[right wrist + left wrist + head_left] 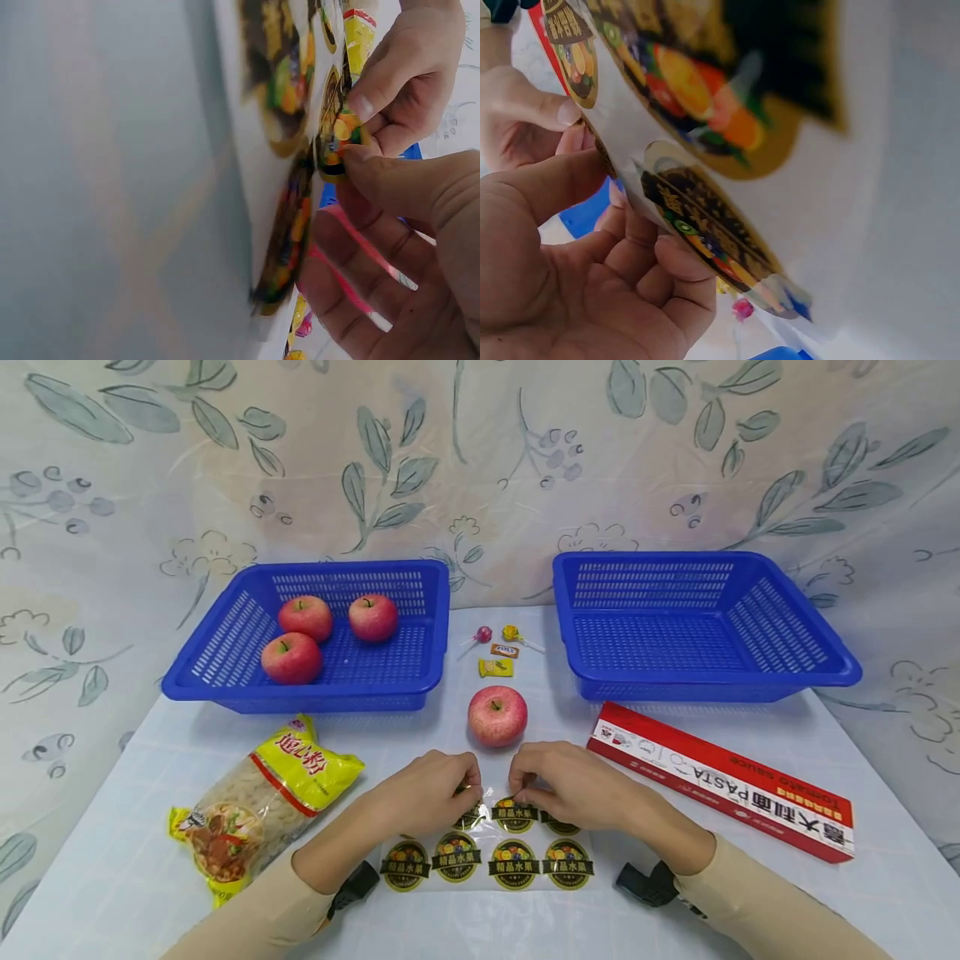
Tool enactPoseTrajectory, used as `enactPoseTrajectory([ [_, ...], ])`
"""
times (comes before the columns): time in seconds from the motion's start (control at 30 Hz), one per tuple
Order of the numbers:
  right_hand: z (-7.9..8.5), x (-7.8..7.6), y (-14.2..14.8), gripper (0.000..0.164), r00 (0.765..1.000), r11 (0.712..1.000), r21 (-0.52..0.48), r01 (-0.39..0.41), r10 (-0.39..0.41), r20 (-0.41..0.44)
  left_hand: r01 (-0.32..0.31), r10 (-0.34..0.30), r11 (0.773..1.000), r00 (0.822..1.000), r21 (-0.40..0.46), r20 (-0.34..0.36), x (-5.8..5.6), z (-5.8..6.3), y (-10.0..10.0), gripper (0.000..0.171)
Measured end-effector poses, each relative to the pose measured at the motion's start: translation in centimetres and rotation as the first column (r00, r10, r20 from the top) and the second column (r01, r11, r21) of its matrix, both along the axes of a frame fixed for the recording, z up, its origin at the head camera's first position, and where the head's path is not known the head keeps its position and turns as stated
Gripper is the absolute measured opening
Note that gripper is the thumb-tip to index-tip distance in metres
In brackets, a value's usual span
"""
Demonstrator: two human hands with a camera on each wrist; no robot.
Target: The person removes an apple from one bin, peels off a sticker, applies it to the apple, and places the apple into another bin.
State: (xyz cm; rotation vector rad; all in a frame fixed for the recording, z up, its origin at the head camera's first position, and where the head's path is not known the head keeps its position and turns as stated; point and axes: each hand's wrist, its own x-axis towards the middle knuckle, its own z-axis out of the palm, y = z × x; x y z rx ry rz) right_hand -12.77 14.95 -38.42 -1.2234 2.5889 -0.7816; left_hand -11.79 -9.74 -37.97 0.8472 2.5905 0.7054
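A clear sheet of round black-and-gold fruit stickers [486, 870] lies at the front middle of the table. At its far edge my left hand [431, 787] pinches the sheet between thumb and forefinger. Close beside it, my right hand [576, 787] pinches a sticker's edge; the right wrist view shows that sticker [334, 142] between both hands' fingertips. The sheet stands raised and tilted in the left wrist view, partly over my left fingers. Just beyond the hands sits a red apple [497, 717], touched by neither.
A blue basket [322, 695] with three apples stands at back left, another blue basket [712, 681] at back right. Two lollipops and small wrapped sweets [496, 667] lie between them. A noodle bag [262, 802] is left, a red pasta box [720, 781] right.
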Motion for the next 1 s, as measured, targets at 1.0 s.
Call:
enactPoseTrajectory([
  [1.0,1.8,-0.7,0.2,0.010,0.991,0.980,-0.200,0.013,0.014,0.130,0.076,-0.071,0.968,0.997,0.239,-0.032,-0.2,1.0,-0.8,0.007],
])
